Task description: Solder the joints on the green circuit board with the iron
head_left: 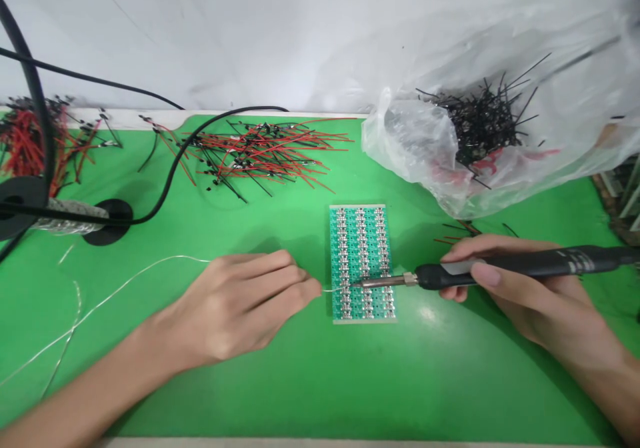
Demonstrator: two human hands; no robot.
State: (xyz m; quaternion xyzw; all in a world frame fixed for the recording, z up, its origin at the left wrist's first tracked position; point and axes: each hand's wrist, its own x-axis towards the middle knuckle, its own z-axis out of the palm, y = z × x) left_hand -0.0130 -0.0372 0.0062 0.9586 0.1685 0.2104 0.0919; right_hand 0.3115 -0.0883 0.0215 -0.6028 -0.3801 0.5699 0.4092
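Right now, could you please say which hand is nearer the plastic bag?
Right: the right hand is below the plastic bag in view; the left hand is farther, to its lower left.

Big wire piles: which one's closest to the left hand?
The middle pile, straight beyond the left hand; the left pile and the black pile in the plastic bag lie farther away.

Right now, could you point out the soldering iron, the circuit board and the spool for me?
Soldering iron [520, 265]: head view, on its dark handle.
Circuit board [361, 255]: head view, on its middle column of parts.
Spool [75, 207]: head view, on its silvery winding.
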